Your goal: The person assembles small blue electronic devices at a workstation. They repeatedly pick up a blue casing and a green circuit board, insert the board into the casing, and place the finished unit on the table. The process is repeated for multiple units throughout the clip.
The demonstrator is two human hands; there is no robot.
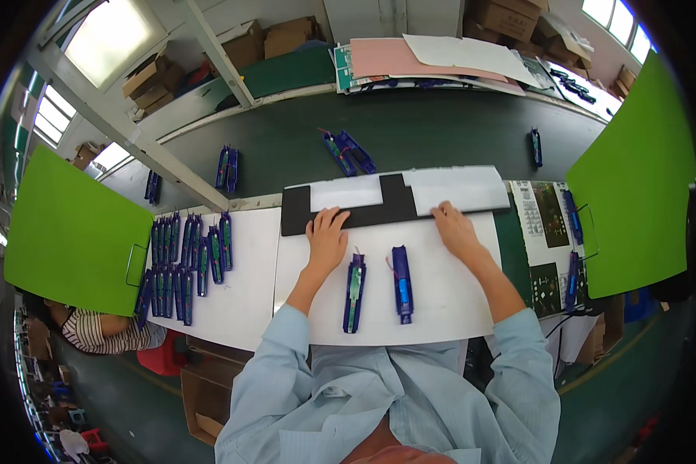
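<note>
A black board [398, 203] with white rectangular patches lies across the far part of the white work surface. The fingers of my left hand [329, 238] are spread, with the tips on the board's near edge. My right hand [456, 232] rests its outstretched fingertips on the same edge, farther right. Between my forearms lie two narrow blue housings, apart from both hands. The left housing [354, 294] shows a green circuit board inside, and the right housing [403, 286] holds a lighter blue part, with a thin reddish wire beside it.
Several blue housings [201, 267] stand in rows at the left. More housings [348, 153] lie on the dark green belt [286, 143] beyond the board. Green panels flank me at left [77, 232] and right [634, 193]. A seated person [100, 329] is at far left.
</note>
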